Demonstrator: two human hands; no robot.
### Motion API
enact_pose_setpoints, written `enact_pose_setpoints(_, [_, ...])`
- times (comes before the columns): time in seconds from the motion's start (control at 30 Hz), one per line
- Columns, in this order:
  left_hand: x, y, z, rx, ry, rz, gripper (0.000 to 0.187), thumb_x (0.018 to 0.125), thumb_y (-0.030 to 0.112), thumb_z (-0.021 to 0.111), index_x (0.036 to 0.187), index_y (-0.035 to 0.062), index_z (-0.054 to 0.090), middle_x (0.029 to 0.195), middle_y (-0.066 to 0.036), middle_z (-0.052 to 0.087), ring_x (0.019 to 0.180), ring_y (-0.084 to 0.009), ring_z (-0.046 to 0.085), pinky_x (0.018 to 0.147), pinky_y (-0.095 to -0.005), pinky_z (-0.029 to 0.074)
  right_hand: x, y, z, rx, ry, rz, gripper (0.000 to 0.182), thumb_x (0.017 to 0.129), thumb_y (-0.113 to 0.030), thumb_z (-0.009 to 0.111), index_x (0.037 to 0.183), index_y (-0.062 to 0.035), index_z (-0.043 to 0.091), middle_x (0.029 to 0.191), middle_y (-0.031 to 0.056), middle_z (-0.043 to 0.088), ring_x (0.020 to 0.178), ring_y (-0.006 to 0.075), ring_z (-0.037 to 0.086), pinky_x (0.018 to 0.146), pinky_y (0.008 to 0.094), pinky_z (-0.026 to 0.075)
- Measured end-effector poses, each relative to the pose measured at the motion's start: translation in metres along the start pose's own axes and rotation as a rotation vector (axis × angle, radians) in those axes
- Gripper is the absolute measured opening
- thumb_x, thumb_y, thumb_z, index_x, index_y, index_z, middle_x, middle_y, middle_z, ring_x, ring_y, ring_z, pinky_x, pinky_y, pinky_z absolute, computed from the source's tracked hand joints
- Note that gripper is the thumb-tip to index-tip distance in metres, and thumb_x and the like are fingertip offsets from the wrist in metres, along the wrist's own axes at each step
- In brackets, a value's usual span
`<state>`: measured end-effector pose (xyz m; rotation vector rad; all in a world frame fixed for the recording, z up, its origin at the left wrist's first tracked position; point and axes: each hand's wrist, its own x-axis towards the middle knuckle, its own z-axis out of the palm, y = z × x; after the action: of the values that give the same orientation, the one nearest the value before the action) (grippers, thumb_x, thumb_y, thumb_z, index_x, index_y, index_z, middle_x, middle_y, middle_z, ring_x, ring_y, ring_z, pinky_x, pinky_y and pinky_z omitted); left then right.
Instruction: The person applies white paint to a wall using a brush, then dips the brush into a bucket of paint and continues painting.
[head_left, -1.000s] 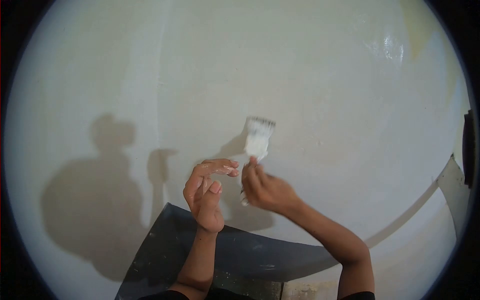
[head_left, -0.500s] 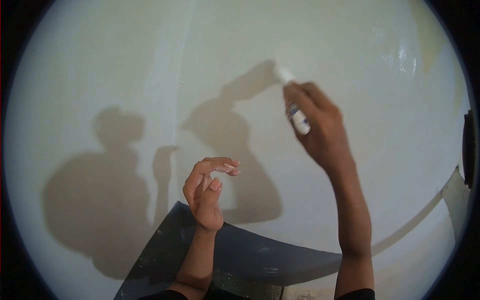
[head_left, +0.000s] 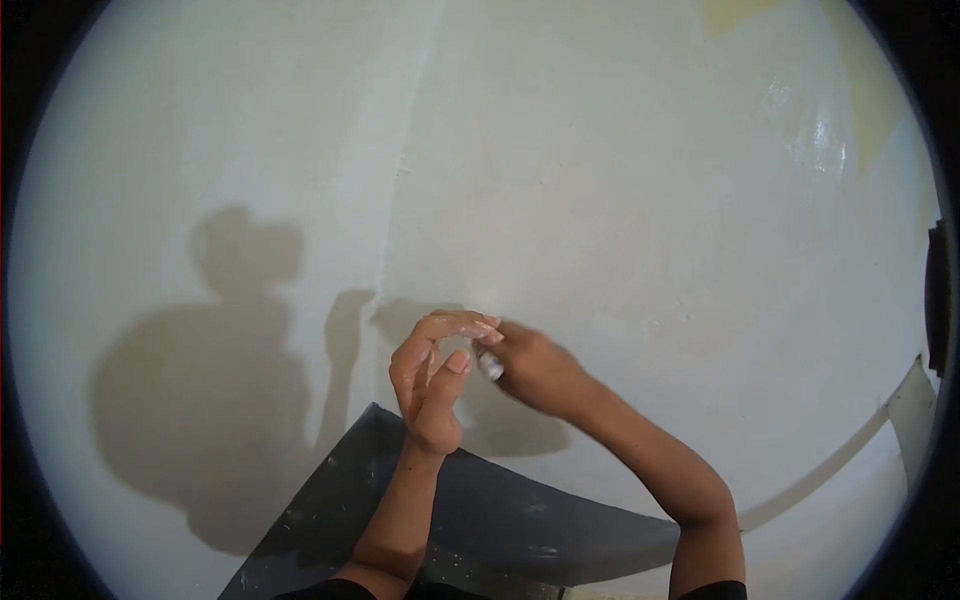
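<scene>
1. The left hand (head_left: 428,385) is held above the dark panel (head_left: 500,500), curled into a wide C, its fingers smeared with white.
2. A paintbrush (head_left: 490,365) is gripped in the right hand (head_left: 540,370), also above the dark panel; its handle end is seen, but its bristles cannot be made out. Whether the hands touch cannot be told.
3. Behind, a shadow (head_left: 205,410) is cast on the pale wall (head_left: 560,200), left of the dark panel.

Smooth, matt painted wall (head_left: 600,200) with glossy patch (head_left: 826,142), smooth whitish brush handle (head_left: 490,366), left fingers (head_left: 462,326) smeared shiny white, pale-specked dark panel (head_left: 510,510), black cloth sleeve (head_left: 712,592)
</scene>
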<state>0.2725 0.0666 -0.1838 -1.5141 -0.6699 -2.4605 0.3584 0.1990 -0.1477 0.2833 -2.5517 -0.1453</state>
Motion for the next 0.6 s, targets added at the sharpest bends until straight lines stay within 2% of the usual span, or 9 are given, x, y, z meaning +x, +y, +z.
enact_pose_setpoints(0.07, [0.005, 0.001, 0.002, -0.006, 0.038, 0.049, 0.028, 0.084, 0.009, 0.049, 0.103, -0.0074, 0.06, 0.104, -0.022, 0.065, 0.1, -0.0287, 0.062, 0.089, -0.0406, 0.048, 0.012, 0.016, -0.027, 0.062, 0.061, 0.113, 0.027, 0.076, 0.004, 0.069, 0.101, -0.0016, 0.061, 0.097, 0.0164, 0.063, 0.091, 0.0378, 0.065, 0.076, 0.0434, 0.053])
enact_pose_setpoints(0.17, [0.016, 0.004, 0.012, 0.042, 0.116, 0.055, 0.032, 0.084, 0.015, 0.042, 0.103, -0.0067, 0.057, 0.093, -0.022, 0.064, 0.097, -0.0326, 0.062, 0.092, -0.0443, 0.045, 0.04, 0.042, -0.089, -0.049, 0.302, 0.104, 0.018, 0.081, 0.002, 0.071, 0.099, -0.0005, 0.066, 0.092, 0.0161, 0.067, 0.083, 0.0343, 0.066, 0.075, 0.0372, 0.053])
enact_pose_setpoints(0.2, [0.017, 0.005, 0.013, 0.044, 0.095, 0.067, 0.032, 0.085, 0.015, 0.042, 0.103, -0.0065, 0.057, 0.094, -0.022, 0.064, 0.097, -0.0328, 0.062, 0.093, -0.0445, 0.045, 0.048, 0.04, -0.112, 0.0, 0.325, 0.12, 0.022, 0.079, 0.001, 0.069, 0.1, -0.0007, 0.065, 0.094, 0.0186, 0.064, 0.086, 0.0401, 0.063, 0.076, 0.0452, 0.051])
enact_pose_setpoints(0.3, [0.018, 0.003, 0.012, 0.046, 0.068, 0.086, 0.031, 0.086, 0.015, 0.042, 0.103, -0.0063, 0.057, 0.094, -0.022, 0.064, 0.097, -0.0332, 0.062, 0.093, -0.0449, 0.045, 0.067, 0.024, -0.157, -0.23, 0.338, 0.113, 0.02, 0.083, -0.001, 0.065, 0.103, 0.0002, 0.062, 0.096, 0.0158, 0.063, 0.083, 0.0342, 0.064, 0.071, 0.0414, 0.052])
enact_pose_setpoints(0.4, [0.018, 0.004, 0.014, 0.014, 0.075, 0.076, 0.03, 0.085, 0.012, 0.044, 0.104, -0.0069, 0.057, 0.098, -0.022, 0.064, 0.098, -0.0322, 0.062, 0.091, -0.0444, 0.046, 0.067, 0.03, -0.137, -0.634, 0.384, -0.174, 0.027, 0.084, -0.007, 0.064, 0.109, 0.0025, 0.058, 0.108, 0.0177, 0.059, 0.085, 0.0319, 0.064, 0.067, 0.039, 0.056])
enact_pose_setpoints(0.43, [0.015, 0.001, 0.011, -0.009, 0.066, 0.078, 0.03, 0.084, 0.01, 0.046, 0.105, -0.0074, 0.058, 0.101, -0.023, 0.064, 0.099, -0.0312, 0.062, 0.089, -0.044, 0.047, 0.062, 0.033, -0.118, -0.724, 0.209, -0.137, 0.036, 0.084, -0.012, 0.063, 0.114, 0.0054, 0.054, 0.119, 0.0233, 0.054, 0.092, 0.0319, 0.065, 0.065, 0.0382, 0.059])
enact_pose_setpoints(0.47, [0.013, 0.0, 0.008, -0.03, 0.056, 0.08, 0.029, 0.083, 0.007, 0.047, 0.106, -0.0079, 0.058, 0.104, -0.024, 0.064, 0.1, -0.0303, 0.061, 0.087, -0.0435, 0.048, 0.058, 0.032, -0.094, -0.726, 0.132, -0.142, 0.038, 0.084, -0.014, 0.063, 0.112, 0.0104, 0.055, 0.115, 0.0295, 0.055, 0.098, 0.0322, 0.066, 0.063, 0.0366, 0.06])
enact_pose_setpoints(0.53, [0.01, 0.001, 0.005, -0.008, 0.078, 0.066, 0.03, 0.083, 0.008, 0.047, 0.106, -0.0082, 0.058, 0.104, -0.024, 0.065, 0.099, -0.0297, 0.061, 0.088, -0.0425, 0.048, 0.048, 0.044, -0.04, -1.074, 0.165, -0.366, 0.041, 0.083, -0.024, 0.065, 0.098, 0.0145, 0.064, 0.104, 0.0292, 0.061, 0.104, 0.0389, 0.064, 0.067, 0.0332, 0.061])
enact_pose_setpoints(0.6, [0.009, 0.003, 0.003, 0.004, 0.085, 0.055, 0.031, 0.083, 0.008, 0.048, 0.107, -0.0084, 0.058, 0.104, -0.024, 0.065, 0.099, -0.029, 0.061, 0.089, -0.0415, 0.047, 0.04, 0.042, -0.008, -1.026, 0.192, -0.415, 0.03, 0.083, -0.019, 0.065, 0.091, 0.0105, 0.066, 0.099, 0.026, 0.061, 0.104, 0.0394, 0.064, 0.069, 0.0327, 0.061])
